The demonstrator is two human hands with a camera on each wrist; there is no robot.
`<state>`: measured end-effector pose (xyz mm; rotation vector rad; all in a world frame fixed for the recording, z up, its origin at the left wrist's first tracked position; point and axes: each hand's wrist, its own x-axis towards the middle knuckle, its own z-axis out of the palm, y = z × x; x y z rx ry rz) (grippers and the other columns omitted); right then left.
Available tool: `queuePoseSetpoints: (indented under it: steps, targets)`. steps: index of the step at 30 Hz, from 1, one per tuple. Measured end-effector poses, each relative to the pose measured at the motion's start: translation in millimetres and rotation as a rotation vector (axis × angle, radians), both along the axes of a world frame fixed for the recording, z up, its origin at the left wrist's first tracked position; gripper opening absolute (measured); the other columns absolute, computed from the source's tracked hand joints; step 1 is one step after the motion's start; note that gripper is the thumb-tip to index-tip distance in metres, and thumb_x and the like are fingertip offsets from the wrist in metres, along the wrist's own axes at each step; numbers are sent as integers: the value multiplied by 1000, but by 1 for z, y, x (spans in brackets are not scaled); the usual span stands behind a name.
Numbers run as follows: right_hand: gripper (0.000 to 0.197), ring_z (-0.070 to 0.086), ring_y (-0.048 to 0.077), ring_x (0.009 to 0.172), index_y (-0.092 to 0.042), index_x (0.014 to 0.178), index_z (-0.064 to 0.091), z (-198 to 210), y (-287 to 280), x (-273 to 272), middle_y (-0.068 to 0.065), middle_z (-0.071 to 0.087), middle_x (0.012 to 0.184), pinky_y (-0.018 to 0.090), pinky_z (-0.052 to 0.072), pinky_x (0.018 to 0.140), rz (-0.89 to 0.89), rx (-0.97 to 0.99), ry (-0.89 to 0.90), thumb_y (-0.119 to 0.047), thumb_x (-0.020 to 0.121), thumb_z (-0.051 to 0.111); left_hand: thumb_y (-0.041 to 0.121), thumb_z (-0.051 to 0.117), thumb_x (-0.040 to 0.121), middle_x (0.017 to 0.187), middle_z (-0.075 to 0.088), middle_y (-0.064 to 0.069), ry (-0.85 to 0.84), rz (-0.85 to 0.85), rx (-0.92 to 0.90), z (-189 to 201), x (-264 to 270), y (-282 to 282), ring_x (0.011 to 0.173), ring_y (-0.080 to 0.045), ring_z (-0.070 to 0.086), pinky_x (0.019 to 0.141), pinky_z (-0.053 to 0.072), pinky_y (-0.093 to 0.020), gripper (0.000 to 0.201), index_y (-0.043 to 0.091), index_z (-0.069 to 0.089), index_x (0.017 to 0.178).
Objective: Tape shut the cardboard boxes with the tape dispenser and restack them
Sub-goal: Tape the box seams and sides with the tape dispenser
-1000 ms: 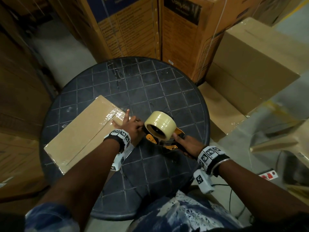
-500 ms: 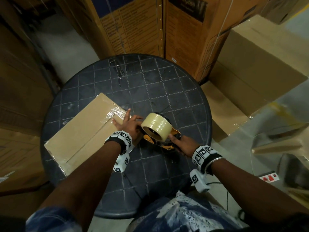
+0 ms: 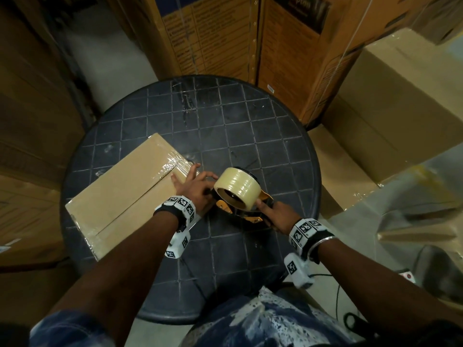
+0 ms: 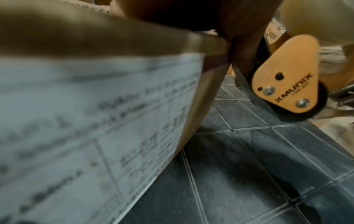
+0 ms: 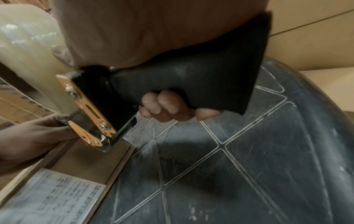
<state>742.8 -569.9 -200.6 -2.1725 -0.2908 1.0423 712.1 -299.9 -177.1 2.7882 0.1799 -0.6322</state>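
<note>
A flat cardboard box [image 3: 120,196] lies on the left of a round dark table [image 3: 250,134], with clear tape crinkled over its far right end. My left hand [image 3: 193,186] rests on that end with fingers spread and straight, the thumb close to the dispenser. My right hand [image 3: 278,216] grips the black handle [image 5: 201,84] of the orange-and-black tape dispenser [image 3: 238,194], fingers [image 5: 164,104] curled round it. The dispenser's front [image 4: 285,78] sits at the box's corner, beside my left hand [image 5: 34,136]. A white printed label [image 4: 95,121] covers the box's near side.
Tall printed cartons [image 3: 213,33] stand right behind the table. Plain cardboard boxes [image 3: 400,96] are stacked on the right, and more cartons [image 3: 30,121] close in on the left. Plastic wrap and a cable lie on the floor [image 3: 413,234] at the right.
Both hands and the dispenser stay nearly in place at the box's right end. The head view has shifted slightly.
</note>
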Motion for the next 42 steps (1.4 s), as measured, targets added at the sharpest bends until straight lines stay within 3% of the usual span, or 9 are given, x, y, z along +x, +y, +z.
queuePoseSetpoints:
  steps: [9, 13, 17, 22, 26, 29, 32, 35, 42]
  targets:
    - [82, 47, 4, 35, -11, 55, 54, -4, -2, 4, -3, 48, 39, 28, 40, 62, -87, 5, 9, -82, 88, 26, 55, 53, 90, 143, 35, 29, -51, 22, -55, -9, 0, 5, 150, -15, -4, 104, -11, -77, 26, 51, 59, 115]
    - [99, 51, 14, 43, -16, 56, 57, -11, -22, 12, 0, 53, 47, 28, 40, 58, -217, -34, 49, -109, 63, 23, 66, 46, 89, 140, 40, 33, -70, 38, -90, -15, 0, 9, 149, -12, -1, 104, -11, -75, 23, 50, 58, 102]
    - [93, 43, 16, 39, -13, 66, 58, -5, -28, 20, 2, 49, 50, 24, 37, 47, -327, 2, 180, -101, 69, 27, 64, 42, 91, 132, 47, 31, -137, 72, -55, -18, -2, 5, 149, -12, 4, 106, -10, -73, 28, 44, 59, 101]
    - [109, 46, 19, 47, -12, 81, 63, -9, -15, 35, 5, 52, 60, 27, 38, 50, -418, 47, 323, -112, 49, 35, 62, 42, 89, 129, 51, 28, -160, 126, -18, -15, -2, -3, 150, -12, 7, 106, -9, -73, 22, 43, 53, 91]
    - [95, 45, 19, 47, -12, 70, 57, -13, -5, 47, 7, 49, 60, 25, 40, 50, -463, 99, 473, -104, 63, 35, 55, 45, 88, 128, 53, 24, -143, 173, 35, -16, 1, -12, 149, -12, 8, 106, -4, -76, 16, 39, 50, 90]
    - [95, 43, 20, 47, -11, 63, 56, -20, -1, 54, 6, 47, 57, 26, 39, 54, -476, 94, 597, -102, 72, 30, 48, 47, 87, 138, 50, 14, -106, 214, 100, -18, 7, -21, 151, -15, 6, 105, 0, -78, 16, 38, 50, 99]
    - [97, 43, 22, 46, -9, 62, 55, -28, 4, 61, 8, 45, 57, 29, 41, 56, -495, 132, 674, -100, 77, 23, 46, 48, 90, 153, 37, 5, -56, 254, 176, -18, 14, -33, 152, -18, 1, 106, 5, -78, 45, 31, 41, 131]
    - [99, 47, 23, 43, -7, 62, 55, -35, 8, 66, 9, 48, 54, 31, 44, 58, -515, 179, 737, -96, 81, 18, 46, 43, 94, 159, 29, 1, -63, 268, 213, -17, 13, -39, 152, -19, -4, 108, 6, -77, 58, 28, 27, 147]
    - [102, 43, 22, 41, -3, 66, 55, -53, 5, 74, 10, 44, 52, 30, 39, 58, -574, 196, 818, -98, 77, 20, 30, 42, 90, 152, 37, 3, -107, 336, 181, -16, 14, -47, 152, -17, 0, 110, 3, -73, 42, 28, 42, 133]
